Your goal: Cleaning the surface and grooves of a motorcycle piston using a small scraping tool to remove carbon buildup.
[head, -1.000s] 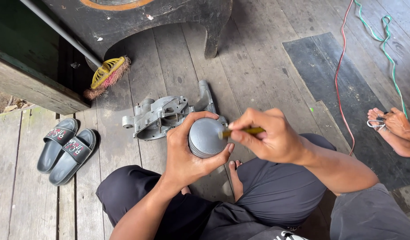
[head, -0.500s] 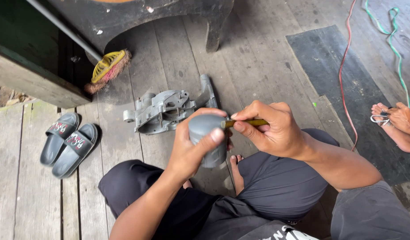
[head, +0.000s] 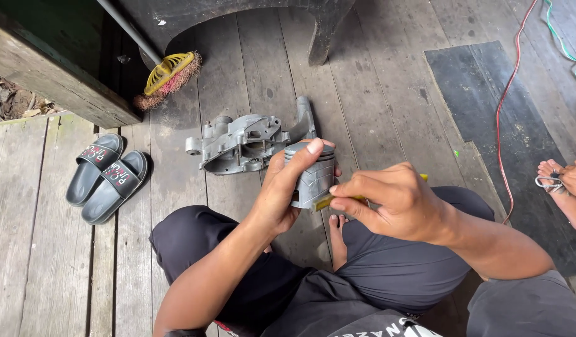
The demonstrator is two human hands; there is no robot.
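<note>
My left hand [head: 286, 187] grips a grey metal piston [head: 313, 175], held upright in front of my lap with its skirt facing me. My right hand [head: 394, 203] pinches a thin yellow-handled tool [head: 328, 201] whose tip touches the lower side of the piston. On the wooden floor just beyond lies a grey cast-metal engine casing [head: 241, 143]. I sit cross-legged in dark trousers, one bare foot [head: 338, 234] showing below the piston.
A pair of grey slippers [head: 104, 175] lies at the left. A yellow-headed broom [head: 166, 75] leans at a dark bench above. A black mat [head: 500, 112] and red and green cables [head: 509, 93] run at the right, where another person's hands [head: 562, 184] show.
My left hand has turned the piston from crown-facing-me to upright on its side. The right hand's tool has moved from the crown edge to the piston's lower side.
</note>
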